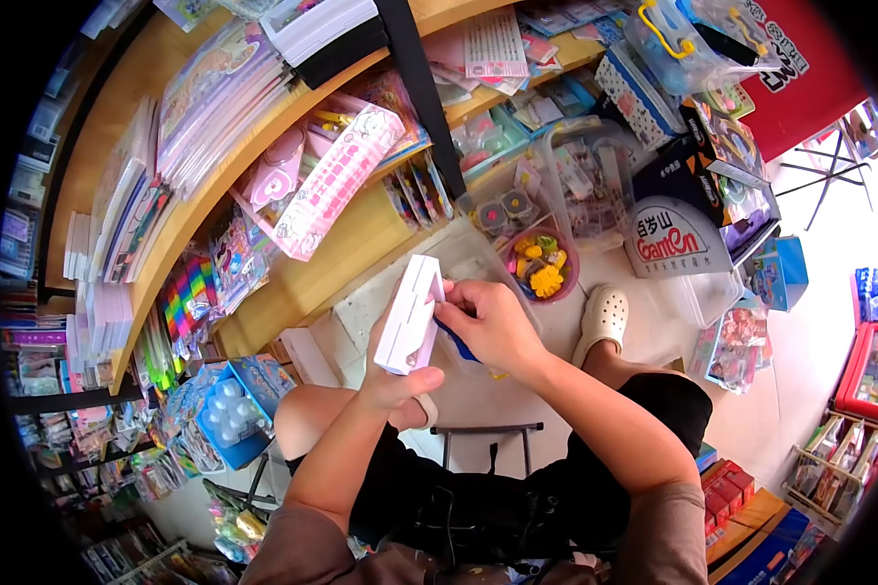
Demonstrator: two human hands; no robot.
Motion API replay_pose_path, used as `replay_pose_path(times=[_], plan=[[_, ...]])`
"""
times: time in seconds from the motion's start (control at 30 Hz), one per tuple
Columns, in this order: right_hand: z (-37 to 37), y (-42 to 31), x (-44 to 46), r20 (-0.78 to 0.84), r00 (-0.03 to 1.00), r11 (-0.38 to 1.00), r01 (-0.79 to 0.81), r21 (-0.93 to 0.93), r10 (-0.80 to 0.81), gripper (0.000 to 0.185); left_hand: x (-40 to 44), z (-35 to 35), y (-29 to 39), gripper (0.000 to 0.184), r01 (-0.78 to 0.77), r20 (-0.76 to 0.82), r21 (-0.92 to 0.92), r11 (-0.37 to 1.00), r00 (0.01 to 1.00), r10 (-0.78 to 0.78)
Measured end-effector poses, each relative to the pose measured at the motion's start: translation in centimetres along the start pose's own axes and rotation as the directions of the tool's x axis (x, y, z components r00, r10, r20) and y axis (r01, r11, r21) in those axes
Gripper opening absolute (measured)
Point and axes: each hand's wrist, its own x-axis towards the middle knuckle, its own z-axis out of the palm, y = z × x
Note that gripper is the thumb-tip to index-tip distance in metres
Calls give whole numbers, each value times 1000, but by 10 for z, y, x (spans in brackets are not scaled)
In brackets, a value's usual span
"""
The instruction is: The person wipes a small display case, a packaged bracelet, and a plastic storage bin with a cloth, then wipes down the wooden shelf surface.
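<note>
Held up in front of me is a slim white box [412,314] with a pale lilac tint, standing at a tilt. My left hand [397,382] is closed around it from behind and below, its thumb at the lower corner. At the box's right side, my right hand [496,327] has its fingers pinched together. From under them a dark blue object [451,337] sticks out; most of it is hidden, so its kind is unclear. The right fingertips are at or very near the box's edge; contact cannot be made out.
Wooden shelves [332,283] with booklets and a pink patterned box [337,185] curve round the left. Ahead on the floor stand clear plastic bins [595,185], a pink bowl [566,292] of yellow pieces and a Ganten carton [675,239]. A blue box [234,414] sits at left.
</note>
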Motion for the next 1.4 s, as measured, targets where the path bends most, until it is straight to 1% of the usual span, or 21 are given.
replay_pose_path(times=[0.07,0.17,0.27,0.37,0.47,0.57,0.6,0.67,0.73,0.8,0.83,0.87,0.97,1.0,1.07,1.13,1.2,1.27,1.3,1.33,1.4], plan=[[1,-11,-3,-40,999,999,5,-50,-7,23,-1,1,1,83,19,1,-18,1000,1000,-19],[6,-13,-4,-65,997,998,-48,-48,45,25,-2,3,3,82,25,-11,129,991,1000,-24],[13,-10,-6,-110,993,999,-45,19,47,27,-1,7,6,82,-2,-7,173,985,1000,3],[17,-5,-6,-129,992,999,-18,-35,14,26,-1,8,3,83,-53,2,206,977,999,53],[19,-9,-7,-158,987,999,-15,-44,8,25,-2,11,2,85,-23,-47,163,986,998,31],[21,-5,-9,-253,965,995,51,-90,-73,20,1,11,5,88,-73,17,311,948,997,71],[20,-4,-8,-257,963,995,57,-84,-76,19,3,15,11,91,-181,102,416,891,983,153],[16,-1,-8,-264,961,995,63,-75,-81,18,-1,10,-1,91,-47,-9,76,996,999,48],[13,4,-9,-265,962,997,58,-54,-70,15,3,11,11,89,-3,-81,-131,991,997,-8],[6,10,-11,-291,956,999,33,-41,-44,15,7,9,15,88,-27,-114,-190,981,993,5],[5,23,-8,-353,930,994,87,-66,-105,15,8,8,16,88,-30,-121,-200,979,993,5],[3,42,-4,-296,950,991,-62,121,95,14,9,8,16,87,-32,-129,-209,977,992,5],[-19,43,-2,-257,951,983,-146,110,170,13,10,10,17,85,-37,-173,-239,970,985,-5],[-31,20,-4,-186,958,962,-178,209,218,11,10,10,17,84,-38,-191,-250,968,982,-11],[-57,-7,-3,-111,989,836,-19,548,95,17,10,3,14,82,-44,-185,-262,964,983,-6],[-76,-43,-10,-113,993,669,67,741,25,29,8,-2,12,80,-57,-189,-266,962,982,6],[-66,4,-8,-37,996,784,-41,620,82,37,13,-3,11,78,-86,-185,-265,961,982,37],[-42,5,-15,-24,958,884,-253,392,285,37,19,2,17,82,-78,-223,-286,955,975,13],[-35,4,-17,0,954,812,-254,525,298,35,19,2,18,85,-74,-249,-296,952,969,-2],[-33,16,-11,-10,972,823,-192,535,233,33,19,1,18,85,-66,-257,-330,942,966,-23],[-37,17,-7,-57,985,926,-135,353,166,29,19,0,17,84,-49,-265,-399,916,962,-64]])
